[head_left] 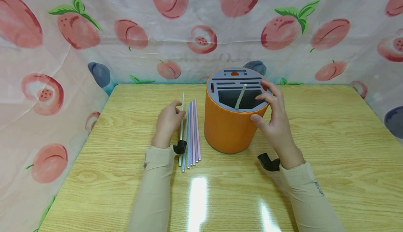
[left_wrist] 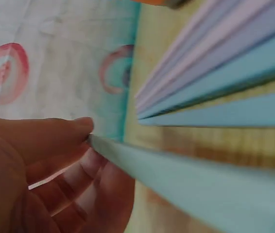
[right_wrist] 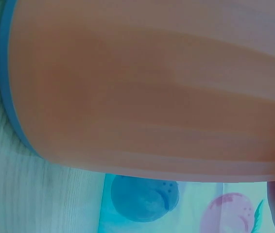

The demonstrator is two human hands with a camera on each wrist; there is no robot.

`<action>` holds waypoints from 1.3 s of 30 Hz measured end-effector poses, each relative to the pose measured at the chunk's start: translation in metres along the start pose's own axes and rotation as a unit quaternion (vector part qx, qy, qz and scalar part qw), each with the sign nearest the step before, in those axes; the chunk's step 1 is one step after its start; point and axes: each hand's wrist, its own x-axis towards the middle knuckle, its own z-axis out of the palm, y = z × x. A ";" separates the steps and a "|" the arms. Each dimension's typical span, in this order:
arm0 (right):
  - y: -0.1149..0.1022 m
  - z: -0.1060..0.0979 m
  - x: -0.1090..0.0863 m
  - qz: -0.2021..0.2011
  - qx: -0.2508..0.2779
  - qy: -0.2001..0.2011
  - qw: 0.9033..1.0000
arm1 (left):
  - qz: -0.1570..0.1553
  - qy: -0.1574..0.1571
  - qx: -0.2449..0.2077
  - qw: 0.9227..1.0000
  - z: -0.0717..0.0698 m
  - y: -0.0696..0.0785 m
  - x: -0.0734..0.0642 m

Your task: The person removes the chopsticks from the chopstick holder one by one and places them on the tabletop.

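Observation:
My left hand [head_left: 168,120] pinches a pale green chopstick [left_wrist: 191,182] between thumb and fingers, near its far end. Beside it on the table lie several pastel chopsticks [head_left: 193,134], blue to pink, fanned close together; the left wrist view shows them apart from the pinched one. An orange knife holder [head_left: 228,130] with a grey slotted top stands upright to their right. A single pale chopstick [head_left: 241,96] leans in its large front compartment. My right hand [head_left: 277,123] grips the holder's right rim, thumb outside and fingers over the top. Orange wall fills most of the right wrist view.
The wood-grain table [head_left: 126,176] ends at a fruit-print cloth [head_left: 132,64] hanging behind and at the left. Black wrist mounts [head_left: 180,147] sit at both cuffs, the left one over the chopsticks.

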 end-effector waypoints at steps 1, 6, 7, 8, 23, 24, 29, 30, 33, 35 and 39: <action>0.000 0.000 0.000 -0.002 0.000 0.001 1.000 | -0.001 -0.006 0.008 1.000 0.002 -0.002 0.000; 0.002 0.001 0.000 -0.007 -0.002 0.003 1.000 | 0.002 -0.029 0.053 0.998 0.011 -0.009 0.000; 0.002 0.001 -0.001 -0.008 -0.003 0.003 1.000 | 0.004 -0.032 0.058 0.998 0.011 -0.010 0.000; 0.002 0.001 -0.001 -0.009 -0.004 0.004 1.000 | 0.005 -0.033 0.061 0.998 0.012 -0.010 0.000; 0.002 0.001 0.000 -0.007 -0.002 0.002 1.000 | 0.095 -0.016 0.010 0.995 -0.015 0.029 -0.008; 0.002 0.001 0.001 -0.008 -0.001 0.002 1.000 | 0.103 -0.009 0.002 0.995 -0.018 0.034 -0.010; 0.002 0.001 0.001 -0.009 0.000 0.003 1.000 | 0.147 0.046 -0.036 0.987 -0.027 0.060 -0.023; 0.002 0.001 0.001 -0.009 0.001 0.003 1.000 | 0.161 0.064 -0.042 0.984 -0.028 0.065 -0.025; 0.002 0.001 0.001 -0.009 0.003 0.003 1.000 | 0.217 0.111 -0.070 0.967 -0.030 0.078 -0.034; 0.002 0.001 0.001 -0.009 0.005 0.003 1.000 | 0.254 0.135 -0.087 0.954 -0.029 0.084 -0.039; 0.003 0.001 0.000 -0.008 0.005 0.003 1.000 | 0.310 0.160 -0.103 0.932 -0.027 0.092 -0.046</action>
